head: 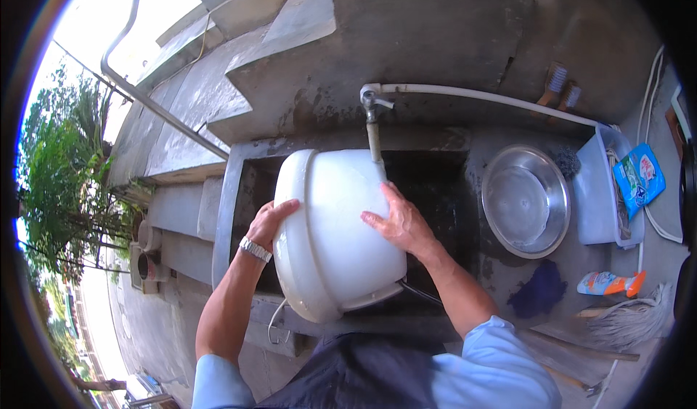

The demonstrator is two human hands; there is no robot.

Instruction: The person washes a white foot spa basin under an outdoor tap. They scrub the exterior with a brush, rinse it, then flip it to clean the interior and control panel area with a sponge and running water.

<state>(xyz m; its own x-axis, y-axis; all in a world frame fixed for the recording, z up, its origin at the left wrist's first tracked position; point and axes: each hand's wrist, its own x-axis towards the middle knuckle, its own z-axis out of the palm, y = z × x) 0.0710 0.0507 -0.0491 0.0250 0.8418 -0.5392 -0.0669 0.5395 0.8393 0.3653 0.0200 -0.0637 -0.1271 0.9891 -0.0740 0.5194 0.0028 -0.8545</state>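
A large white drum-shaped vessel (348, 207) lies tilted over the dark concrete sink (222, 234). Around its left end runs a wide raised band. My left hand (267, 221), with a metal-band watch at the wrist, grips that end, thumb over the band. On the other side my right hand (403, 221) holds the vessel near its right end, thumb and fingers spread on the wet surface. The metal tap (369, 101) has a pale hose end (374, 143) that meets the vessel's upper right edge. A black cord or hose (422, 293) shows below its lower right edge.
Right of the sink stand a steel basin (525, 202) and a plastic bin (593, 191) with a blue packet (640, 179). Nearby lie a dark cloth (539, 290), a spray bottle (610, 283) and a mop head (634, 319). Two brushes (555, 76) rest by the wall; concrete steps (179, 95) rise left.
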